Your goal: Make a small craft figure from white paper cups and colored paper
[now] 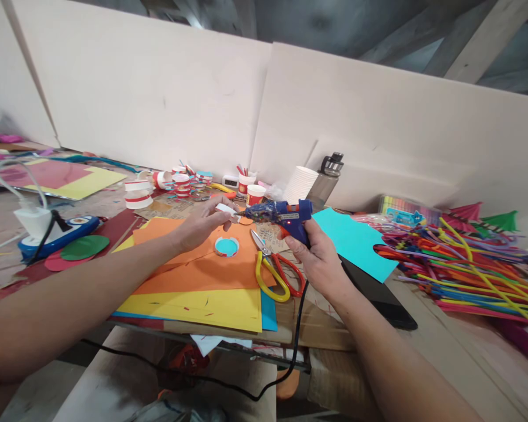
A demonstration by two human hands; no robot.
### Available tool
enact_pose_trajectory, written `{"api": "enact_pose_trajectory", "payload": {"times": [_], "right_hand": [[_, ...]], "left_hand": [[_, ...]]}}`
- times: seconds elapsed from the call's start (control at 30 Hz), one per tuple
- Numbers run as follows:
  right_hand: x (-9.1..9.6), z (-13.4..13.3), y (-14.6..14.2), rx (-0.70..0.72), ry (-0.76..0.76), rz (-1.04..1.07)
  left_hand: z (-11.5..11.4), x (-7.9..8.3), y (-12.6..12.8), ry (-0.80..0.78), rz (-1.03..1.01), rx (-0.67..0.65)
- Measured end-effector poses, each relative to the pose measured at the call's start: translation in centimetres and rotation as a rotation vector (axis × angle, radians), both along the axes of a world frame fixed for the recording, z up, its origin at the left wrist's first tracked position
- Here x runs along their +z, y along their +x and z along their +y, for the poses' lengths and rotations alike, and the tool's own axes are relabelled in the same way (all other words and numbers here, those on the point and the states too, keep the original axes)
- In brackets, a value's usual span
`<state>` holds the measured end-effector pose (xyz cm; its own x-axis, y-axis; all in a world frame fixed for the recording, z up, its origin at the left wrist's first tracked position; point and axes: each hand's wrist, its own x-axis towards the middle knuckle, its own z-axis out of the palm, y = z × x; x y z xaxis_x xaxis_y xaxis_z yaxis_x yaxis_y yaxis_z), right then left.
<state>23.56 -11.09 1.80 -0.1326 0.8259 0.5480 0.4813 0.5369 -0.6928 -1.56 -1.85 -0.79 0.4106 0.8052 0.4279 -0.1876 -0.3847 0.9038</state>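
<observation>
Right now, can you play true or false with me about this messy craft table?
1. The right hand holds a blue glue gun. True.
2. The left hand holds the scissors. False: its fingers pinch a small white piece near the glue gun's tip, and the scissors lie on the table.
3. The scissors have one yellow handle and one red handle. True.
4. The paper under the left hand is green. False: that paper is orange.
5. A stack of white cups stands beside a bottle near the wall. True.
</observation>
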Motion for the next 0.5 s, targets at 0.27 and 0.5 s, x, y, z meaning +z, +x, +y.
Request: {"api": "enact_pose_trajectory", "payload": {"times": [0.27, 0.5], "right_hand": [[-0.17, 0.2, 0.14, -0.005, 0.066, -0.073], [-0.31, 0.34, 0.28, -0.017, 0.077, -0.097]], "left_hand": [[0.3, -0.31, -0.2, 0.018, 0.05, 0.04], [0.0, 0.06, -0.02, -0.018, -0.002, 0.011]]}}
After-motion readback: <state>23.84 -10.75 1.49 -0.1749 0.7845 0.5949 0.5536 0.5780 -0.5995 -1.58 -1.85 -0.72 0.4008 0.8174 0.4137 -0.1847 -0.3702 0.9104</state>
